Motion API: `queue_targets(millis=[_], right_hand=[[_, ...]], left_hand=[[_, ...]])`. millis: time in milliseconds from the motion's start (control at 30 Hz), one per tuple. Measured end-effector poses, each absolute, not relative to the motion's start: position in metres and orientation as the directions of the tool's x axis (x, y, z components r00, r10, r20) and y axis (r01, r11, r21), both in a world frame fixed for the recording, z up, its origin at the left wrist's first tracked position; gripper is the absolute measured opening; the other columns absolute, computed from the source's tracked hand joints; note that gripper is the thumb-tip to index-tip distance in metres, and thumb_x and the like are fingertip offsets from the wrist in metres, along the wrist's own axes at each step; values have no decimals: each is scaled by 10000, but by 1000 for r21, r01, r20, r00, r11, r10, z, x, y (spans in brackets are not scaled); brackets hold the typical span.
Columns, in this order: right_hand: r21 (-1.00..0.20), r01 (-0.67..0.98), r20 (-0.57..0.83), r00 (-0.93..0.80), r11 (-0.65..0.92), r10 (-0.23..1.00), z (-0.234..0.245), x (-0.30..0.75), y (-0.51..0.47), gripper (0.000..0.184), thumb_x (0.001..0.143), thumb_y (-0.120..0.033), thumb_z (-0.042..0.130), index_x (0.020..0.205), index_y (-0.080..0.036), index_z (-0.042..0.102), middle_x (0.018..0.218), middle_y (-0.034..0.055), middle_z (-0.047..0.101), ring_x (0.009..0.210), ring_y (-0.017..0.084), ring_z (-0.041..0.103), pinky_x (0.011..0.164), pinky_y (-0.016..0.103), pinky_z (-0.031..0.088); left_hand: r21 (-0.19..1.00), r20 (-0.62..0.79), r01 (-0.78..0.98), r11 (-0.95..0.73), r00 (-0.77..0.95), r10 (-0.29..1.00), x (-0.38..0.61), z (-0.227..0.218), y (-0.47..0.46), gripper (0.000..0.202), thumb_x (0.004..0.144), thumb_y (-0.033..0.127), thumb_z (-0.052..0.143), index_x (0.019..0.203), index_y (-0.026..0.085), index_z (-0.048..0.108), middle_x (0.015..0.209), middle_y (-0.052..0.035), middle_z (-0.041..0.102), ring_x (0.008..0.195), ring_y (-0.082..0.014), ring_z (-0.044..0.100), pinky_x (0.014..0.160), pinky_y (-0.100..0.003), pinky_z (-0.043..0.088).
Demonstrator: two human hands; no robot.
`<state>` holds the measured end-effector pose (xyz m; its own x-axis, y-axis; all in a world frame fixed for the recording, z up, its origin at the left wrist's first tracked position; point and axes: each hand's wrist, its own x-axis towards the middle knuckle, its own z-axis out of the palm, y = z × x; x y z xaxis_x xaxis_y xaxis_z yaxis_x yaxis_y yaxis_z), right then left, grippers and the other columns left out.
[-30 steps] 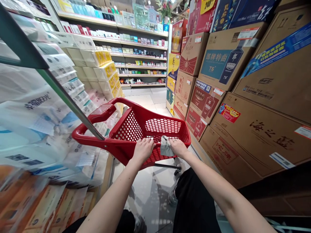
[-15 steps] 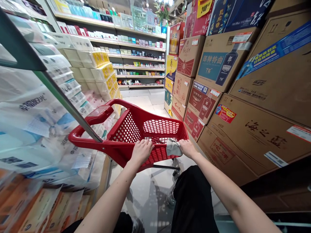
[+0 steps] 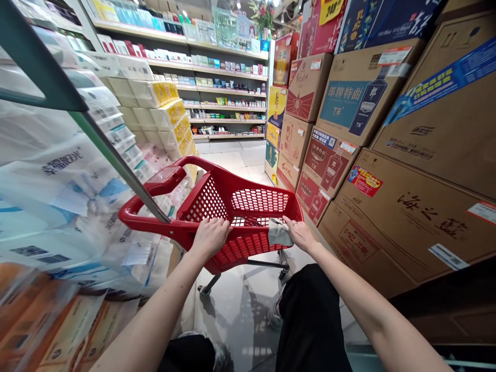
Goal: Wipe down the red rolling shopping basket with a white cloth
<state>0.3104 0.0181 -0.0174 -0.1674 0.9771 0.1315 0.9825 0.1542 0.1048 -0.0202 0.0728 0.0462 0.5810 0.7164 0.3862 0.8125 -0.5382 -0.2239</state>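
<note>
A red plastic shopping cart (image 3: 217, 199) with a mesh basket stands in the aisle before me, its looped handle pointing left. My left hand (image 3: 209, 236) grips the cart's near rim with its fingers curled over the edge. Over at the rim's right end, my right hand (image 3: 300, 233) presses a grey cloth (image 3: 279, 233) against the plastic. The basket looks empty inside.
Packs of tissue and paper rolls (image 3: 58, 181) crowd a green-framed shelf on the left. Stacked brown liquor cartons (image 3: 387, 155) wall the right side. The tiled aisle (image 3: 240, 155) runs ahead to shelves of small goods (image 3: 225, 98). My dark trousers and shoes show below.
My left hand slid left along the cart's near rim. The cart shifted slightly and its front wheel now shows. My right hand still holds the cloth at the rim's right part.
</note>
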Motion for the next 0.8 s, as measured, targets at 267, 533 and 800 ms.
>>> queue_targets(millis=[267,533,800], right_hand=[[112,945,133,-321,308,938,0,249,33,546,942,-154,256,1448,-348,197,1083,93,566,885,173,563,796,285,415],[57,946,128,-323,318,938,4,242,30,369,961,-223,307,1313,-251,416,1093,103,559,954,187,538,821,289,398],[86,981,147,-184,173,972,-12,279,25,261,971,-263,322,1174,-230,482,1073,87,558,955,190,517,778,289,369]], left_hand=[[-263,390,812,-522,584,712,-14,45,68,373,932,369,301,802,176,592,796,-116,625,803,-249,556,766,-406,315],[-261,385,788,-558,615,688,-16,45,64,359,937,365,310,804,178,586,795,-98,622,799,-236,558,760,-390,314],[-243,385,778,-580,626,678,-14,47,62,358,939,370,309,820,178,587,803,-95,623,807,-233,556,747,-376,313]])
